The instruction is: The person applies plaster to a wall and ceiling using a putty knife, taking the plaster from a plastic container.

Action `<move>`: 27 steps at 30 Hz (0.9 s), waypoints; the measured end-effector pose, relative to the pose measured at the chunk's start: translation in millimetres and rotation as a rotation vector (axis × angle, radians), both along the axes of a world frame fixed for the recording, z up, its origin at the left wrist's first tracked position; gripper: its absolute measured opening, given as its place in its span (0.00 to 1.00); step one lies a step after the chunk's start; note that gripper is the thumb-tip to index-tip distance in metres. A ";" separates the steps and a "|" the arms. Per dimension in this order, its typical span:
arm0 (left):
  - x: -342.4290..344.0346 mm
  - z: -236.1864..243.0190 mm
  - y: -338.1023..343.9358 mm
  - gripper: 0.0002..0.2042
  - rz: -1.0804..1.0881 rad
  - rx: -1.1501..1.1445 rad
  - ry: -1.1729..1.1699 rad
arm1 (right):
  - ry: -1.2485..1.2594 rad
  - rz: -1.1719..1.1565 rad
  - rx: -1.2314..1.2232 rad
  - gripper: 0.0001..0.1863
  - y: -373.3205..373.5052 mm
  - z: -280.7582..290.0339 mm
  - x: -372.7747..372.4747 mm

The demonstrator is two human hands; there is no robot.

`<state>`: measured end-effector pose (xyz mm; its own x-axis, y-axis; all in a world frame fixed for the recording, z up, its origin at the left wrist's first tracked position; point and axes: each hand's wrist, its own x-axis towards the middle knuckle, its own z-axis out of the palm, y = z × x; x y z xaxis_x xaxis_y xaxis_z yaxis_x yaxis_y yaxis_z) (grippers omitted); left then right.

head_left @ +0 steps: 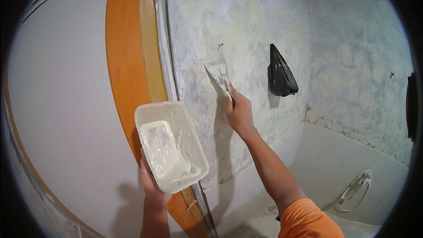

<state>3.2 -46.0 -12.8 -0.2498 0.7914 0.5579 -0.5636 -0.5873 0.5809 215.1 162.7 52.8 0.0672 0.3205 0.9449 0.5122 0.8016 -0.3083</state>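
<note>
My left hand (152, 180) grips a pale plastic tub (196, 158) from below and behind, with wet off-white paste in its bottom and smeared up its walls. In my right hand (240, 112) is a putty knife (218, 72), its broad, paste-coated blade held up against the mottled, patchily skimmed wall (246, 22), below a small fixture or hook (220, 46). My fingers wrap round the knife's handle. A shadow of the knife and arm falls on the wall.
An orange door frame (123, 39) and white panel (61, 83) stand at the left. A black plastic bag (281, 75) hangs on the wall. At the right, another wall (352, 61) forms a corner above pale tiles (330, 150), with a hose and handheld sprayer (365, 180).
</note>
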 end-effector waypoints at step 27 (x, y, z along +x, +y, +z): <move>2.9 6.6 -2.7 0.25 -0.121 -0.125 -0.221 | -0.281 -0.193 -0.161 0.28 -14.4 -72.6 100.5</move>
